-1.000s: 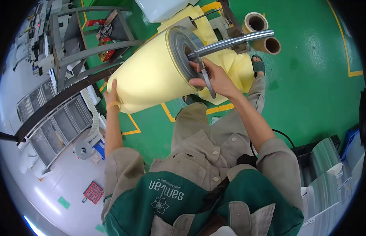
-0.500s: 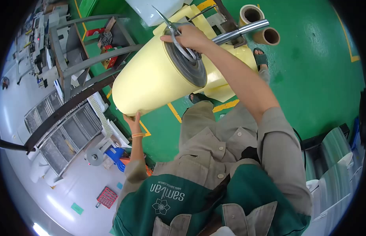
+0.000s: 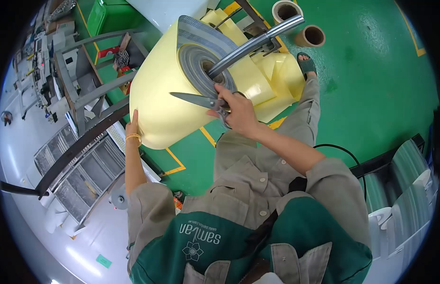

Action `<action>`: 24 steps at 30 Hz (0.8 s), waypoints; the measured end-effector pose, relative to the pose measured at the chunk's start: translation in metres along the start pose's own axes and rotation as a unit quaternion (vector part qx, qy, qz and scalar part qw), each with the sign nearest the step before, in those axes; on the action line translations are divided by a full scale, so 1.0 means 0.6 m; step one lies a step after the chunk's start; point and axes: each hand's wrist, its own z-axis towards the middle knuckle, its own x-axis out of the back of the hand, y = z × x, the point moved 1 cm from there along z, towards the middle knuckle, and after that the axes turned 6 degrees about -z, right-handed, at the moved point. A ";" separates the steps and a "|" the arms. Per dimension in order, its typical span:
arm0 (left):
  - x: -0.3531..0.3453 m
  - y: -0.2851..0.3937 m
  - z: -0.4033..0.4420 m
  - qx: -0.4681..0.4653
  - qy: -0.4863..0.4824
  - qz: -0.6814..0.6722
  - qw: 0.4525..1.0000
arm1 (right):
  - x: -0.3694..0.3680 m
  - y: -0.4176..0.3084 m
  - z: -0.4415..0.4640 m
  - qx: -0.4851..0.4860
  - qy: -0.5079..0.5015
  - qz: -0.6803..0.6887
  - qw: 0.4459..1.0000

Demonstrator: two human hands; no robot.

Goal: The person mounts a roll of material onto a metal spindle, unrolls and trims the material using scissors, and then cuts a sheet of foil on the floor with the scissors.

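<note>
A large roll of yellow sheet (image 3: 158, 90) sits on a shiny metal shaft (image 3: 257, 43), its grey wound end facing right. The outer layer of sheet stands loose from the core, showing a grey patterned inner side. Scissors (image 3: 196, 99) are in my right hand (image 3: 240, 112), fingers closed round the handles, the blades pointing left in front of the roll. My left hand (image 3: 133, 128) rests against the lower left side of the yellow sheet, fingers stretched out. Loose yellow sheet (image 3: 281, 80) lies folded beyond the roll.
Two cardboard cores (image 3: 310, 36) stand on the green floor at the upper right. A grey metal frame (image 3: 104, 93) is at the left, with a dark curved bar below it. A green bin (image 3: 111, 19) is at the top left. Large rolls (image 3: 409, 165) lie at the right edge.
My right hand has drawn back with the scissors from the roll's end towards me, blades now leftward. The outer sheet has come away from the roll. My left hand has shifted up and left along the sheet.
</note>
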 end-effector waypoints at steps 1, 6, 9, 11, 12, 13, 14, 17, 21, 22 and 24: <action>-0.001 0.006 0.006 0.013 0.011 0.012 1.000 | -0.001 -0.009 0.008 0.008 0.012 -0.018 1.000; 0.035 -0.016 -0.007 -0.032 -0.023 -0.044 0.998 | -0.003 -0.033 0.033 -0.003 0.002 -0.078 0.997; 0.030 -0.034 -0.052 -0.073 0.035 -0.039 0.996 | -0.004 -0.036 0.040 -0.008 -0.011 -0.093 0.996; 0.034 -0.039 -0.052 -0.110 0.028 -0.057 0.992 | -0.002 -0.040 0.041 -0.012 -0.010 -0.098 0.995; 0.032 -0.040 -0.050 -0.128 0.024 -0.067 0.989 | -0.001 -0.041 0.041 -0.012 -0.009 -0.100 0.995; 0.033 -0.038 -0.047 -0.132 0.041 -0.051 0.989 | -0.001 -0.041 0.040 -0.012 -0.009 -0.101 0.995; 0.033 -0.035 -0.043 -0.137 0.036 -0.043 0.989 | -0.001 -0.042 0.040 -0.011 -0.009 -0.102 0.995; 0.037 -0.039 -0.017 -0.171 0.039 -0.012 0.984 | -0.004 -0.042 0.039 -0.017 0.002 -0.099 0.995; 0.021 -0.069 -0.068 -0.201 0.096 -0.101 0.970 | 0.002 -0.058 0.054 -0.043 -0.023 -0.105 0.993; 0.020 -0.096 -0.076 -0.191 0.116 -0.137 0.965 | 0.002 -0.062 0.059 -0.045 -0.023 -0.104 0.993; 0.014 -0.157 -0.099 -0.182 0.141 -0.140 0.963 | 0.002 -0.068 0.071 -0.052 -0.025 -0.112 0.992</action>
